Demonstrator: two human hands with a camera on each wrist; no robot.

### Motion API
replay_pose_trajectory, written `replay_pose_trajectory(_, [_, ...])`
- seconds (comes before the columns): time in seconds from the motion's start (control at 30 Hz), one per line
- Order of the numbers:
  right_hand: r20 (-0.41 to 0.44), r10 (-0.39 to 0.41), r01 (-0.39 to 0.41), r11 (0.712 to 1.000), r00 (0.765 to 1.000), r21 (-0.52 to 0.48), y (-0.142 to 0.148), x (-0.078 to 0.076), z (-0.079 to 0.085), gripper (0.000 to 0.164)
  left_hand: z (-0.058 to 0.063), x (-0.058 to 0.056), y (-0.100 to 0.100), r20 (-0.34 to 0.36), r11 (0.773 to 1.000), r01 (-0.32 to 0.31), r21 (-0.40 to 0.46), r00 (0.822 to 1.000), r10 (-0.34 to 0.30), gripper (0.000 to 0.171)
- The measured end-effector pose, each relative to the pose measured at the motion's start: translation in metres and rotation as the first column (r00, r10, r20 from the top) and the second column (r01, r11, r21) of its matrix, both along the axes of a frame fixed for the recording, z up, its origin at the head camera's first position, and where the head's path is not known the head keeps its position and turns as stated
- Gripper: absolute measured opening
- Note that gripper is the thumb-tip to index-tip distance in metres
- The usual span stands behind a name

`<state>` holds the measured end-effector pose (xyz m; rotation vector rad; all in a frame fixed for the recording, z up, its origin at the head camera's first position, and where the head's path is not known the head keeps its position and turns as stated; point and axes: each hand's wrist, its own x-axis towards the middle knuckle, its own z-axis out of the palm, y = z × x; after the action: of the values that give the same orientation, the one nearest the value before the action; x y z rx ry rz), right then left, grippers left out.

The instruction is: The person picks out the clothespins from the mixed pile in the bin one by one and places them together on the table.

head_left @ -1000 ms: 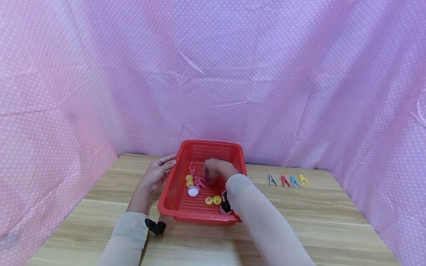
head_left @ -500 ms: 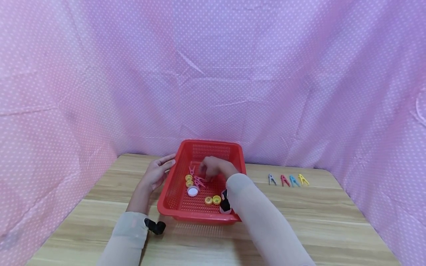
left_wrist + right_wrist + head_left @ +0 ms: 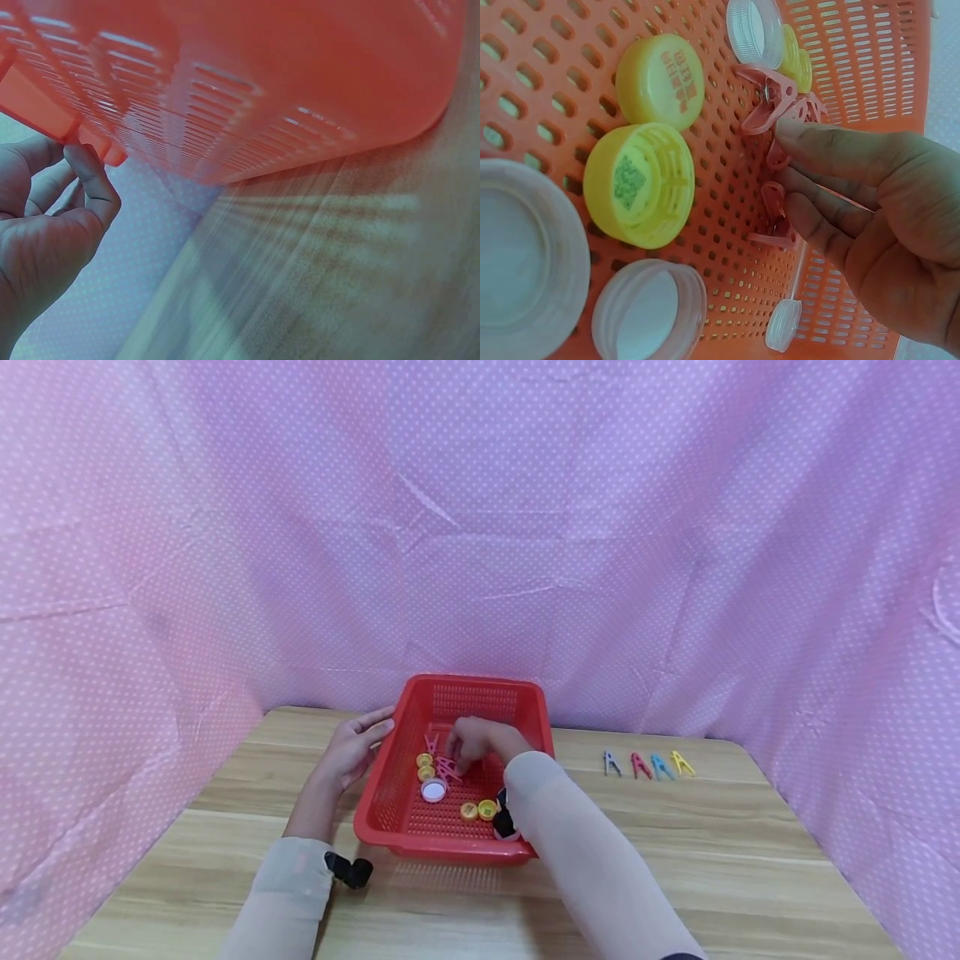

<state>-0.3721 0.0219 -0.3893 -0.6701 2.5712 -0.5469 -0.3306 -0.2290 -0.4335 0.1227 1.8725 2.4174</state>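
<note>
A red perforated plastic basket stands on the wooden table. My left hand holds its left rim, thumb and fingers at the edge in the left wrist view. My right hand reaches down inside the basket. In the right wrist view its thumb and index finger pinch a pink clothespin, partly hidden by the thumb. Another pink clothespin lies right beside it, and one more is under the fingers. Two yellow bottle caps lie nearer the camera, one showing its hollow inside.
Clear and whitish lids and more yellow caps lie in the basket. On the table to the right stand in a row a grey clothespin, a red one, a blue one and a yellow one. Pink dotted cloth hangs behind.
My right hand has shifted slightly left inside the basket and lowered its fingers onto the pink clothespins. The left hand stays at the rim; the row on the table is unchanged.
</note>
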Motion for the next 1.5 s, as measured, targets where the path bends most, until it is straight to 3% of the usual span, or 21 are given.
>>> replay_pose_trajectory(0.33, [-0.016, 0.08, -0.079, 0.996, 0.997, 0.04, -0.002, -0.004, -0.005, 0.016, 0.0, 0.001, -0.001, -0.005, 1.0, 0.008, -0.008, 1.0, -0.008, 0.053])
replay_pose_trajectory(0.9, [-0.006, 0.031, -0.031, 0.999, 1.0, 0.013, 0.0, -0.004, -0.005, 0.021, -0.001, -0.001, -0.001, -0.012, 1.0, 0.021, -0.001, 1.0, -0.021, 0.056])
replay_pose_trajectory(1.2, [-0.017, 0.028, -0.029, 0.998, 0.999, -0.062, 0.0, -0.002, -0.001, 0.018, -0.001, 0.0, -0.001, 0.002, 1.0, 0.013, -0.007, 1.0, -0.013, 0.056])
replay_pose_trajectory(1.5, [-0.064, 0.093, -0.101, 0.986, 0.994, -0.133, -0.002, -0.003, 0.01, 0.013, -0.001, 0.0, -0.001, -0.003, 1.0, 0.013, 0.0, 1.0, -0.013, 0.056])
